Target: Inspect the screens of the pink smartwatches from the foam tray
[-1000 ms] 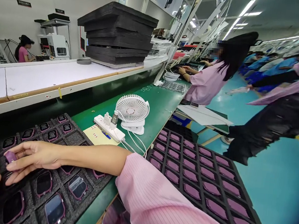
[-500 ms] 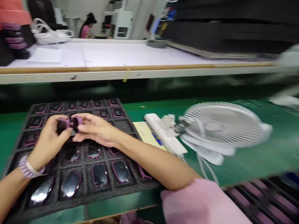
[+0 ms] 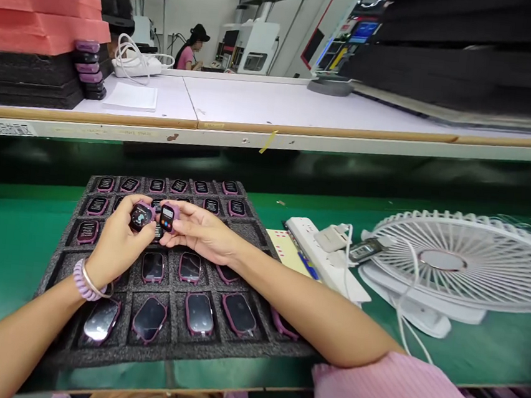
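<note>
My left hand (image 3: 118,238) is closed on a purple-framed smartwatch (image 3: 142,215) whose lit screen shows a watch face. Beside it, my right hand (image 3: 199,233) grips a second purple smartwatch (image 3: 167,216), its screen lit with text and small coloured icons. The two watches are side by side, close together, above a dark grey foam tray (image 3: 172,334). Several more purple-framed watches lie in the tray's compartments. Those in the back rows have lit screens with lines of text; the nearer ones, such as one watch (image 3: 199,313), are dark. Part of the tray is hidden under my hands.
To the right lie a white power strip (image 3: 323,254) with plugs, a yellow sheet (image 3: 288,251) and a white fan (image 3: 442,260) with a cable. A shelf (image 3: 255,107) above bears foam stacks (image 3: 37,30). A person (image 3: 190,51) in pink sits far behind.
The camera view has swung left, so everything appears further right and sharper. Both watches stay in my hands, and their lit screens now face the camera.
</note>
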A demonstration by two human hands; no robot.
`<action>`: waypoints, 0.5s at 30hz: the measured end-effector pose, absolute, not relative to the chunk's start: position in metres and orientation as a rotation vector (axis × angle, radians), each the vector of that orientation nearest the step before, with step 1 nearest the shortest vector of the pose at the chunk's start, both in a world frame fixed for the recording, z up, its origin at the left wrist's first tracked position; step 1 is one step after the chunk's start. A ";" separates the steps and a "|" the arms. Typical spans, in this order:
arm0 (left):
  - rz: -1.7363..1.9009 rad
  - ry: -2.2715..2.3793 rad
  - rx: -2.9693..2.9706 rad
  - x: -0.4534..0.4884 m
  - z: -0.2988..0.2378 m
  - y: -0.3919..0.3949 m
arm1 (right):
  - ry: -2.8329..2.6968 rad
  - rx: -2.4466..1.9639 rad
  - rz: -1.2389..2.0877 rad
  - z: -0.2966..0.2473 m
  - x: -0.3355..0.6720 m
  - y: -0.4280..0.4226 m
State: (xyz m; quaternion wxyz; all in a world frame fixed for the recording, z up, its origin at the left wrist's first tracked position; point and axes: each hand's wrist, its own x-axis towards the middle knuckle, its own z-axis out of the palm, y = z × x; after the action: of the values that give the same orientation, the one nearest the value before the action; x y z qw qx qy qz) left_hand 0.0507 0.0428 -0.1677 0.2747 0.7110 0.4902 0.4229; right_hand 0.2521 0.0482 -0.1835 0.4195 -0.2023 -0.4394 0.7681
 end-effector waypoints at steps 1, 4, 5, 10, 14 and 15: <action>1.131 1.320 1.916 0.050 -0.168 0.043 | -1.112 -0.493 1.924 -0.183 0.252 0.048; 1.130 1.334 1.939 0.049 -0.168 0.044 | -1.125 -0.438 1.929 -0.183 0.251 0.049; 1.135 1.340 1.942 0.049 -0.168 0.044 | -1.121 -0.422 1.932 -0.184 0.251 0.049; 1.126 1.371 1.894 0.050 -0.164 0.044 | -1.091 -0.350 1.924 -0.186 0.252 0.052; 1.097 1.387 1.893 0.050 -0.162 0.045 | -1.084 -0.319 1.926 -0.189 0.253 0.056; 1.106 1.378 1.908 0.049 -0.162 0.046 | -1.078 -0.309 1.927 -0.189 0.252 0.056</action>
State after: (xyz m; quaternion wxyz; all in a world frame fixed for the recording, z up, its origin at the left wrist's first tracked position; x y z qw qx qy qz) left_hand 0.0489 0.0459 -0.1624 0.2673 0.7069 0.5108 0.4098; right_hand 0.2521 0.0563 -0.1890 0.4402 -0.1244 -0.4342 0.7761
